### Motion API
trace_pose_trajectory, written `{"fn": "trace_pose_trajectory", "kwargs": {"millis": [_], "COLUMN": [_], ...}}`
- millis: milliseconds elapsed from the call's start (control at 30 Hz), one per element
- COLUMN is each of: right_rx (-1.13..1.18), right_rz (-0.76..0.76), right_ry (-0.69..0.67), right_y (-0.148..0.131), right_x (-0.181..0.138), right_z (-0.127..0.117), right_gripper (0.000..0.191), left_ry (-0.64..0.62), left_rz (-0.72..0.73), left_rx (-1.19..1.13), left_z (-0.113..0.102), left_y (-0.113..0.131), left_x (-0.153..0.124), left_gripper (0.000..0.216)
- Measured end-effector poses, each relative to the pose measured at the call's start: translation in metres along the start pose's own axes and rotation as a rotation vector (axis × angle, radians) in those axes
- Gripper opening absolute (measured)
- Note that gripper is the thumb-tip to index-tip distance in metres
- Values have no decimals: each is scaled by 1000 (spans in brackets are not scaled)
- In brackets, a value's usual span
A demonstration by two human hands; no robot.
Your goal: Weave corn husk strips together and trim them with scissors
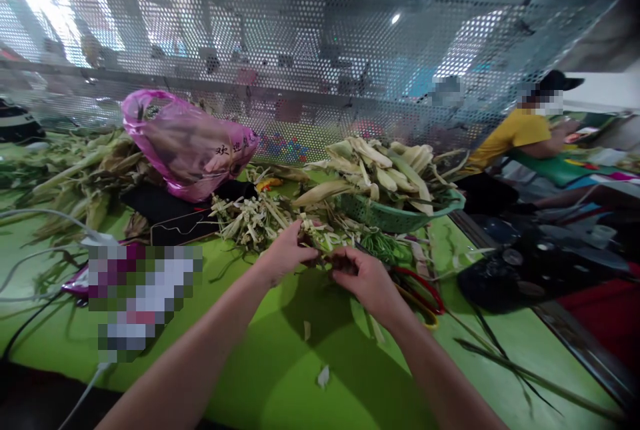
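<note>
Over the middle of the table, my left hand (284,255) reaches into a heap of pale cut plant stems (257,220), its fingers partly hidden and its thumb pointing right. Close beside it, my right hand (363,277) is curled, thumb and fingertips drawn together. Between the two hands are small greenish bits, too blurred to name. Right of the right hand lie scissors (420,297) with red and yellow handles. A bundle of thin green strands (379,247) rests just behind that hand. Two small pale scraps (323,377) lie in front on the green surface.
Behind stands a green basket (385,215) heaped with corn husks (390,167). A pink plastic bag (193,143) and leafy stalks (90,170) sit at left, near white cables (45,213). A perforated metal screen (280,50) rises behind. A person in yellow (520,133) sits at right.
</note>
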State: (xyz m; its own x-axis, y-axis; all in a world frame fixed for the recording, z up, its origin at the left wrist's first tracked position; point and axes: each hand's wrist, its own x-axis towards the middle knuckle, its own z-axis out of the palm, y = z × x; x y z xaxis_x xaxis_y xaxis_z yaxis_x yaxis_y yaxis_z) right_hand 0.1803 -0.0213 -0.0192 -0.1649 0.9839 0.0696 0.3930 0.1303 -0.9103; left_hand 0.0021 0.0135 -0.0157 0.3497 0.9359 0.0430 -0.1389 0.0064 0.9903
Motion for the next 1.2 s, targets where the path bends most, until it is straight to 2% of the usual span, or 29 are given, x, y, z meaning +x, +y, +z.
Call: {"fn": "trace_pose_trajectory", "kwargs": {"millis": [100, 267, 367, 533, 667, 767, 800, 1033, 1200], "right_rx": [38, 230, 183, 80, -49, -150, -168, -141, -131], "right_rz": [46, 58, 30, 33, -29, -104, -120, -122, -94], "right_ry": [-42, -82, -8, 62, 105, 166, 171, 180, 164], "right_y": [0, -5, -6, -3, -4, -8, -10, -4, -4], "right_x": [-1, -4, -3, 1, 0, -4, -5, -6, -2], "right_z": [0, 1, 0, -4, -8, -8, -8, 0, -3], "right_gripper": [16, 21, 21, 23, 18, 46, 49, 17, 18], "left_ry": [-24, -40, -94, -194, -171, -111, -89, -49, -85], "left_rz": [-29, 10, 2, -75, -75, -33, -23, -37, -79], "left_rx": [-44, -9, -23, -100, -101, -74, -61, -95, -148], "left_z": [1, 0, -1, 0, -1, 1, 2, 10, 10], "left_y": [2, -5, -5, 4, 4, -3, -5, -9, -4], "left_x": [0, 4, 3, -3, -2, 2, 3, 0, -3], "left_gripper": [51, 50, 45, 49, 46, 40, 39, 36, 42]}}
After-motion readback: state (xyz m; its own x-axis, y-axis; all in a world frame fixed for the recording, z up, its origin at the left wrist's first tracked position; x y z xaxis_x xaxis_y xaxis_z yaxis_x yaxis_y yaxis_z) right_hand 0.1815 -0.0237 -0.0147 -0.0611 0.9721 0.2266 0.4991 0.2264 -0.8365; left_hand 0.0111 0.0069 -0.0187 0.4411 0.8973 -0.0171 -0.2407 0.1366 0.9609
